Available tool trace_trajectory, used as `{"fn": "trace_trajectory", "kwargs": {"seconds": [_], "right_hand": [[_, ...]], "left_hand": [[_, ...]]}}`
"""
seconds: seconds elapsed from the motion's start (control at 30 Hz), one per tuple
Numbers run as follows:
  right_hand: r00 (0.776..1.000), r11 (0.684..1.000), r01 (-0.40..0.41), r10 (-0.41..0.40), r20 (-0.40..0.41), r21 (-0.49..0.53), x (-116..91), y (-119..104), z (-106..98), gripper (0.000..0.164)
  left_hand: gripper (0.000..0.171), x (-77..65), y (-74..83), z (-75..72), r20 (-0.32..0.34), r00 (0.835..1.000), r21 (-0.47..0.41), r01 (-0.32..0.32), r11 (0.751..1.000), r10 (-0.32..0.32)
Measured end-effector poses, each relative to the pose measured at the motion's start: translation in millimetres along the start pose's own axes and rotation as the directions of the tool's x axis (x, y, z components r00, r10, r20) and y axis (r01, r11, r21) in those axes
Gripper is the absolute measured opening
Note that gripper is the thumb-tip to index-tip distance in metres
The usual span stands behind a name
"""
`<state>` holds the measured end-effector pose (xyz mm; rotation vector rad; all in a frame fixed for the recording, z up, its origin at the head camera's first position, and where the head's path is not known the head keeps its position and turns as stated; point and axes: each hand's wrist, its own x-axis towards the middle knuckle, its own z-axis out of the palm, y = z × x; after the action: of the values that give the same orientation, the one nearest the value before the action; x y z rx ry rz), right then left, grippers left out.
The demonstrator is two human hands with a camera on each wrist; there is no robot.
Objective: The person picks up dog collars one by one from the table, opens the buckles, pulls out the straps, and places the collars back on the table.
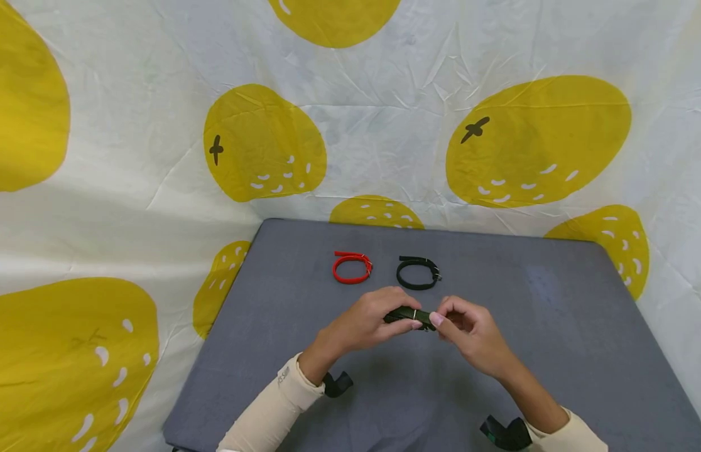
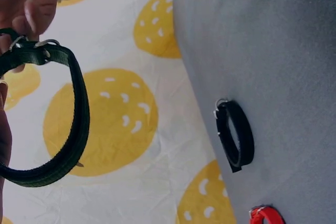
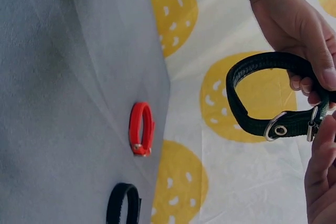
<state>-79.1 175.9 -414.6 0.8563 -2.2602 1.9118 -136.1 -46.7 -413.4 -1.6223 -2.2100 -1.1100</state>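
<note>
My left hand (image 1: 364, 321) grips a dark green buckle collar (image 1: 404, 314), thumb on the near side and fingers on the far side. At its right end, my right hand (image 1: 476, 334) pinches the strap between thumb and forefinger. The collar is closed into a loop in the right wrist view, where its silver buckle (image 3: 312, 125) and D-ring (image 3: 272, 126) lie by the fingertips. Below the held loop in the left wrist view, the left hand (image 2: 4, 140) shows only at the frame edge. Part of the strap is hidden behind the fingers.
Beyond the hands, a red collar (image 1: 351, 281) and a black collar (image 1: 418, 286) lie looped on the grey table (image 1: 305, 251), red to the left of black. A white cloth (image 1: 384, 125) printed with yellow fruit hangs behind the table. Dark straps (image 1: 505, 433) sit at the wrists.
</note>
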Motion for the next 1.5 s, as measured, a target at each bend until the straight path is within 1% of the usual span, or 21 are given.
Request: {"fn": "trace_trajectory", "kwargs": {"seconds": [0.07, 0.13, 0.33, 0.47, 0.57, 0.67, 0.77, 0.9, 1.0, 1.07, 1.2, 1.3, 1.33, 1.4, 1.5], "right_hand": [[1.0, 0.999, -0.013, 0.013, -0.011, -0.047, 1, 1, 0, 0.02], [1.0, 0.997, 0.003, -0.005, -0.026, -0.078, 2, 1, 1, 0.024], [0.989, 0.988, 0.119, -0.127, -0.082, -0.098, 7, -14, 5, 0.032], [0.984, 0.988, 0.141, -0.146, -0.102, -0.054, 9, -20, 6, 0.033], [0.981, 0.987, 0.158, -0.158, -0.115, -0.014, 8, -13, 4, 0.033], [0.979, 0.986, 0.164, -0.163, -0.12, -0.001, 5, -2, 2, 0.033], [0.983, 0.99, 0.142, -0.14, -0.122, 0.009, 2, 6, 1, 0.032], [0.981, 0.988, 0.141, -0.13, -0.144, 0.069, 0, 8, 2, 0.033], [0.975, 0.977, 0.174, -0.154, -0.162, 0.121, 1, 8, 3, 0.032], [0.972, 0.973, 0.191, -0.17, -0.162, 0.129, 2, 7, 4, 0.032], [0.972, 0.981, 0.185, -0.175, -0.156, 0.055, 5, -3, 5, 0.031], [0.98, 0.991, 0.131, -0.131, -0.151, -0.008, 8, -15, 6, 0.029], [0.982, 0.993, 0.12, -0.12, -0.145, -0.012, 9, -20, 7, 0.027], [0.984, 0.994, 0.108, -0.11, -0.138, -0.016, 10, -22, 7, 0.025], [0.982, 0.991, 0.133, -0.135, -0.131, -0.024, 11, -25, 7, 0.025]], "left_hand": [[0.025, 1.3, 1.0, -0.7, 0.013, 1.0, 0.005, -0.005, 1.0, 0.005], [0.025, 2.2, 1.9, -1.0, 0.019, 1.0, 0.006, -0.006, 1.0, 0.006], [0.025, 3.0, 2.9, 0.1, 0.01, 1.0, -0.006, 0.013, 1.0, -0.013], [0.025, 3.5, 2.5, 2.0, -0.004, 1.0, -0.019, 0.018, 1.0, -0.018], [0.026, 3.7, 2.5, 2.7, -0.01, 1.0, -0.032, 0.029, 0.999, -0.029], [0.027, 3.4, 2.7, 2.6, -0.012, 0.999, -0.045, 0.043, 0.998, -0.043], [0.027, 2.8, 2.8, 2.5, -0.007, 0.998, -0.057, 0.059, 0.997, -0.059], [0.025, 2.9, 3.6, 2.4, -0.005, 0.997, -0.068, 0.076, 0.995, -0.076], [0.024, 3.8, 5.0, 1.8, -0.002, 0.997, -0.07, 0.08, 0.994, -0.081], [0.024, 4.3, 6.1, 1.0, 0.005, 0.996, -0.072, 0.084, 0.994, -0.084], [0.025, 5.3, 8.6, -1.7, 0.033, 0.995, -0.065, 0.092, 0.994, -0.09], [0.024, 5.8, 10.5, -3.1, 0.051, 0.994, -0.054, 0.096, 0.994, -0.093], [0.024, 6.0, 10.9, -3.3, 0.053, 0.994, -0.05, 0.097, 0.994, -0.094], [0.024, 6.2, 11.5, -3.4, 0.053, 0.994, -0.048, 0.101, 0.994, -0.098], [0.026, 6.7, 12.0, -3.2, 0.042, 0.994, -0.055, 0.098, 0.994, -0.096]]}}
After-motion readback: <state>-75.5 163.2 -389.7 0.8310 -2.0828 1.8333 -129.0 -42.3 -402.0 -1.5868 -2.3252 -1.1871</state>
